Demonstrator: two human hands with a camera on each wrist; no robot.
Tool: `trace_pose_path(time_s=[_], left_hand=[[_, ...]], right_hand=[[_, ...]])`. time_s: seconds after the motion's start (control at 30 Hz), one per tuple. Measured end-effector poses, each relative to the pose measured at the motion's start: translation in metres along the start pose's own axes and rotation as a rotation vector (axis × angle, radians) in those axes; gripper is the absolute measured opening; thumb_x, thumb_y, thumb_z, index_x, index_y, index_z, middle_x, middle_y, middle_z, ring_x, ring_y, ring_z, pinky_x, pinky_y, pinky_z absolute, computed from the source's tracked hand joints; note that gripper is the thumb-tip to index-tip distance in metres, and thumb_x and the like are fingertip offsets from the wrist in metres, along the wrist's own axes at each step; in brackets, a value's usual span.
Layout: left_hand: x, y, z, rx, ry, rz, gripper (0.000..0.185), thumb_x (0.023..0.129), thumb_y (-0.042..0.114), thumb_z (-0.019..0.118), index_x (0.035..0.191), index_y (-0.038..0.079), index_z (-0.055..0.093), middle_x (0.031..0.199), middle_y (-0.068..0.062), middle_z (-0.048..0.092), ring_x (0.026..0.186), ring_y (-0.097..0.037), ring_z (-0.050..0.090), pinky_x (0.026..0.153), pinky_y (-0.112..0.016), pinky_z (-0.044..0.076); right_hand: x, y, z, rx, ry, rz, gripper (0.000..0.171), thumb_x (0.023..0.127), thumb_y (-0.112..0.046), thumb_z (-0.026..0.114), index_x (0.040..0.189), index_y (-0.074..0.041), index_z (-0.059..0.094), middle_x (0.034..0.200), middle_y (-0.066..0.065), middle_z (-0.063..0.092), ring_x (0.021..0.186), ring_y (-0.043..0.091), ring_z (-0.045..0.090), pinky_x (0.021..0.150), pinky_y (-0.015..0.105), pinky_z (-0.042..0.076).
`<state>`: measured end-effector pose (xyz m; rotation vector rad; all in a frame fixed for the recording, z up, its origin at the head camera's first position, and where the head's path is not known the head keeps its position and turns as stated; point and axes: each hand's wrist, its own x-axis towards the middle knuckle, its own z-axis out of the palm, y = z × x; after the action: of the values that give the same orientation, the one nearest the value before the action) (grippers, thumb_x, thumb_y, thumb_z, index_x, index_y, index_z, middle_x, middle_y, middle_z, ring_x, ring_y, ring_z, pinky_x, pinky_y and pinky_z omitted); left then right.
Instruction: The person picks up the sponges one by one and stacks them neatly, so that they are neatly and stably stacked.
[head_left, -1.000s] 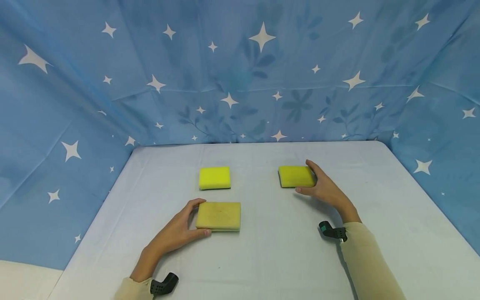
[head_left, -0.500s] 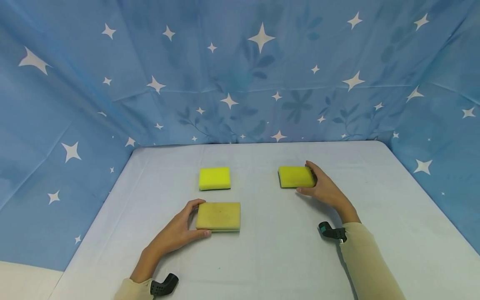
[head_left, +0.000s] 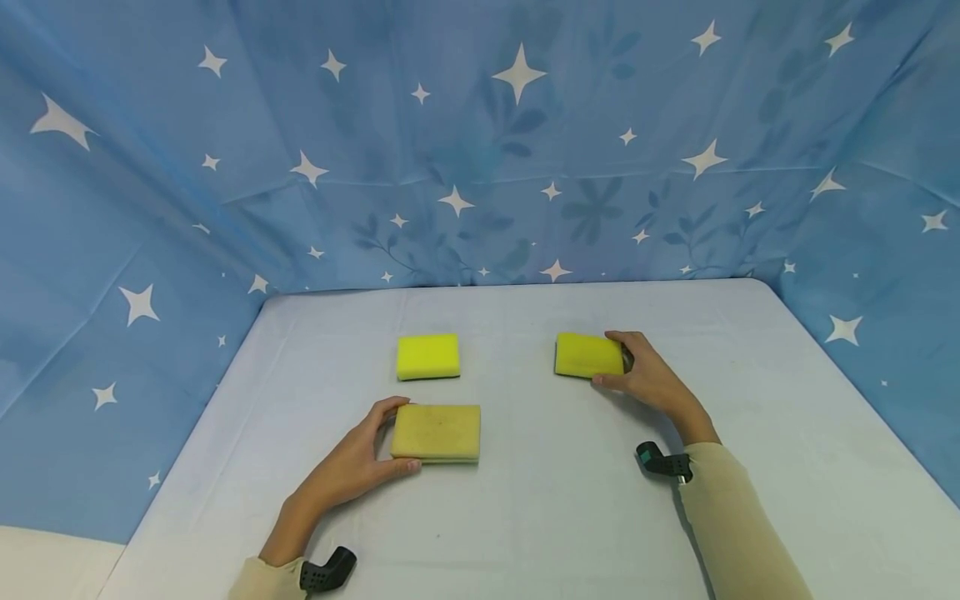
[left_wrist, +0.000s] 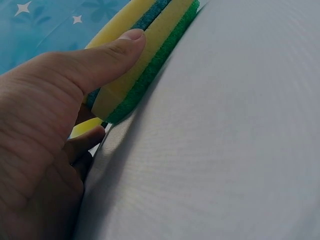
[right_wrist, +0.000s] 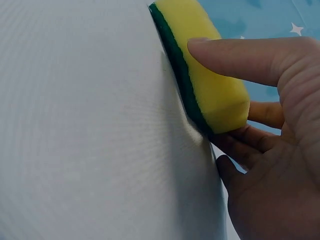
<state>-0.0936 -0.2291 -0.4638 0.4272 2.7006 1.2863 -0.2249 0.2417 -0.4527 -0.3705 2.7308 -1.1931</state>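
left hand [head_left: 352, 463] grips the near end of a dull yellow sponge [head_left: 437, 432] lying flat on the near left of the table [head_left: 555, 517]: thumb along its near edge, fingers curled round the far side. the left wrist view shows the thumb [left_wrist: 107, 55] pressed on the sponge's side, where yellow, blue and green layers show. right hand [head_left: 651, 379] grips a bright yellow sponge [head_left: 588, 354] at the far right, thumb on the near edge, fingers wrapped round its right end. the right wrist view shows that sponge [right_wrist: 210, 85] with a green scouring layer against the table and fingers [right_wrist: 265, 114] tucked behind it.

judgement: both hands appear set at the grasp stage, with each sponge on the surface and not visibly lifted. the next move would call for firm pinches across the soft foam and a clean lift, or a slide, without letting the pads fold.

other items: a third sponge [head_left: 428, 356], bright yellow, lies untouched just beyond the left hand's sponge and well apart from the right one. a blue star-patterned cloth [head_left: 480, 150] backs and flanks the table. a black wrist-worn camera mount [head_left: 660, 462] shows at the right sleeve. the third sponge is the only thing near a direct path between the two held ones; no other obstruction is visible.
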Motion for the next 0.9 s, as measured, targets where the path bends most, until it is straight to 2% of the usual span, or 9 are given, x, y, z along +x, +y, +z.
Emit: trace_pose_path(time_s=[0.3, 0.63, 0.9], left_hand=[[-0.001, -0.001, 0.000, 0.006, -0.004, 0.013, 0.096, 0.089, 0.047, 0.089, 0.163, 0.017, 0.034, 0.157, -0.015, 0.052, 0.151, -0.042, 0.041, 0.120, -0.069, 0.030], [0.000, -0.002, 0.000, 0.010, -0.004, 0.018, 0.096, 0.090, 0.046, 0.088, 0.163, 0.015, 0.034, 0.158, -0.016, 0.052, 0.152, -0.042, 0.040, 0.120, -0.069, 0.030], [0.000, -0.002, 0.000, 0.007, -0.005, 0.015, 0.096, 0.090, 0.045, 0.089, 0.163, 0.015, 0.034, 0.158, -0.016, 0.052, 0.152, -0.041, 0.040, 0.120, -0.069, 0.030]], right_hand=[[-0.002, 0.000, 0.000, 0.020, 0.011, -0.012, 0.088, 0.093, -0.028, 0.085, 0.158, 0.007, 0.037, 0.158, 0.031, 0.034, 0.143, 0.048, 0.038, 0.122, 0.066, 0.027], [-0.004, -0.005, -0.002, 0.079, 0.014, -0.009, 0.089, 0.094, -0.027, 0.084, 0.158, 0.009, 0.033, 0.157, 0.031, 0.038, 0.135, 0.045, 0.044, 0.118, 0.063, 0.034], [-0.004, -0.010, -0.003, 0.092, 0.016, -0.028, 0.087, 0.096, -0.028, 0.083, 0.158, 0.008, 0.033, 0.156, 0.030, 0.042, 0.136, 0.045, 0.047, 0.116, 0.061, 0.037]])
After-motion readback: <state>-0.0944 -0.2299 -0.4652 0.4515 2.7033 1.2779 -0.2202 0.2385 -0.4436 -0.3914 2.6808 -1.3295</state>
